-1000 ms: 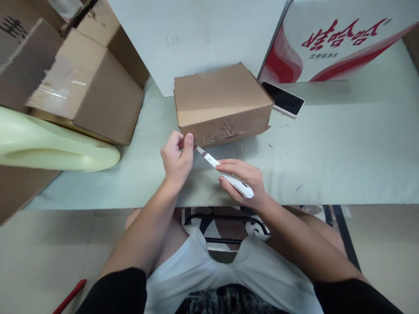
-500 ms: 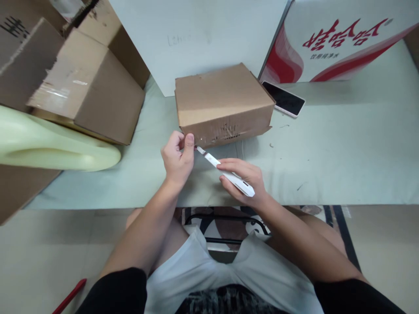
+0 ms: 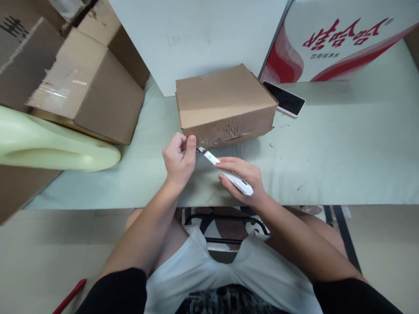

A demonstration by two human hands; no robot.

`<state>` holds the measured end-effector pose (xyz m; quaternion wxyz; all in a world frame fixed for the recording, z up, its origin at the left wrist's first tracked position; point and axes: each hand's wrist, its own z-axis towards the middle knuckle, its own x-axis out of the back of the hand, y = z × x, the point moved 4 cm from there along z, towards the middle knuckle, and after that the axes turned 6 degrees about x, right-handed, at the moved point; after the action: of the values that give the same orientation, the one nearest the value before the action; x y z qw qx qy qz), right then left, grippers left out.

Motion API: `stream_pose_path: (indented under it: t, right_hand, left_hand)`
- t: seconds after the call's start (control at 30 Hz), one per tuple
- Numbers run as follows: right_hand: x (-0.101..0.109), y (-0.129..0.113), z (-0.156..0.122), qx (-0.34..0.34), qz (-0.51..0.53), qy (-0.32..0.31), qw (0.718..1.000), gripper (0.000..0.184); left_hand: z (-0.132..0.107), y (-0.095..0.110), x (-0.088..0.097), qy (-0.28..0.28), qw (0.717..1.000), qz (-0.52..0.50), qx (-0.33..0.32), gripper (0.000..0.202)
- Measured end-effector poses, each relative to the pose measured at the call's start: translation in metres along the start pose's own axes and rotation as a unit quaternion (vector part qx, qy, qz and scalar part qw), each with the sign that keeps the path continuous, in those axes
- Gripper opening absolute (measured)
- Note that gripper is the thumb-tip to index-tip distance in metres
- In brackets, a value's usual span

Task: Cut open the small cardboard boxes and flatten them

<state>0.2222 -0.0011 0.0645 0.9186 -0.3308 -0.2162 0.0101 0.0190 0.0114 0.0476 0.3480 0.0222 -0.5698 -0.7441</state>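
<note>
The right hand [image 3: 250,175] grasps a white cutter [image 3: 226,172], its tip near the left hand [image 3: 179,158], which pinches the near-left corner of a cardboard box [image 3: 225,96] on the surface [image 3: 343,152]. Beyond the box's right corner lies a phone [image 3: 290,101].

Soft muted light, faint shadows, glare on tape [image 3: 56,91], stretched edges

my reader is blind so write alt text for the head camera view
A person's right hand holds a white utility knife, blade beside the left hand at the near left corner of a brown rectangular cardboard box on a pale green tabletop.
</note>
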Motion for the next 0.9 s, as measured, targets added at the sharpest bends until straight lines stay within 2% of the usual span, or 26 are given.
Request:
stream_pose_path:
  t: [0.17,0.4,0.63,0.9]
  right_hand:
    - [0.0008,0.0008,-0.0008,-0.002,-0.004,0.003,1.000,0.019]
    - [-0.0006,0.0003,-0.0034,-0.016,0.000,0.014,1.000,0.025]
    - [0.0043,0.0013,-0.0021,-0.020,-0.006,0.008,1.000,0.028]
    - [0.0062,-0.0002,-0.0027,-0.014,-0.014,0.028,0.999,0.022]
  left_hand:
    - [-0.0006,-0.0014,0.0012,0.016,1.000,0.000,0.011,0.052]
    - [-0.0012,0.0012,0.0000,0.003,1.000,0.022,0.002,0.054]
    - [-0.0006,-0.0018,-0.0019,0.021,1.000,-0.001,0.013,0.053]
    - [-0.0032,0.0028,-0.0040,0.023,1.000,-0.014,-0.006,0.051]
